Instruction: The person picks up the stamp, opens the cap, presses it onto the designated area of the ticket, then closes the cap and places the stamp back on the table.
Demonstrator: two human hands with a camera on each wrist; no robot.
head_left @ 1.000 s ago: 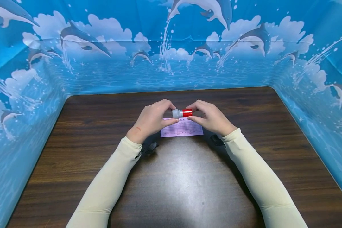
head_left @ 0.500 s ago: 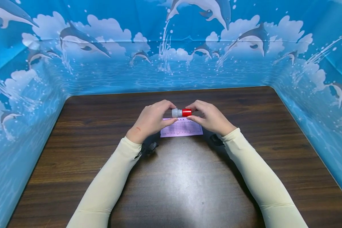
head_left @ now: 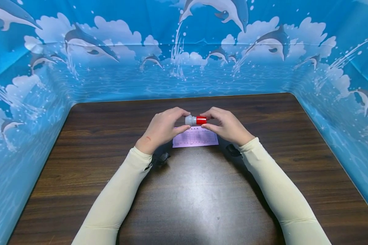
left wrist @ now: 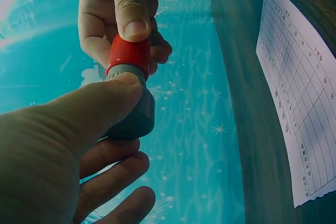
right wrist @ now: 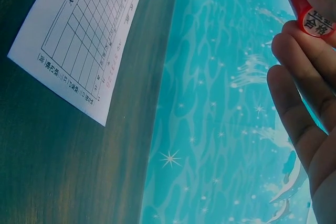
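Right hand point(head_left: 228, 126) pinches stamp point(head_left: 194, 120) crosswise, red end point(head_left: 201, 120) rightward.

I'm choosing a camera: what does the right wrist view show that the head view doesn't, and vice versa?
Only the right wrist view: the printed label on the end of the red-and-gray item. Only the head view: the left sleeve and right sleeve. Both: that item, the right hand, ruled slip, table and dolphin-print cloth.

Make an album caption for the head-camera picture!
Left hand and right hand hold a red-and-gray stamp near a pink form.
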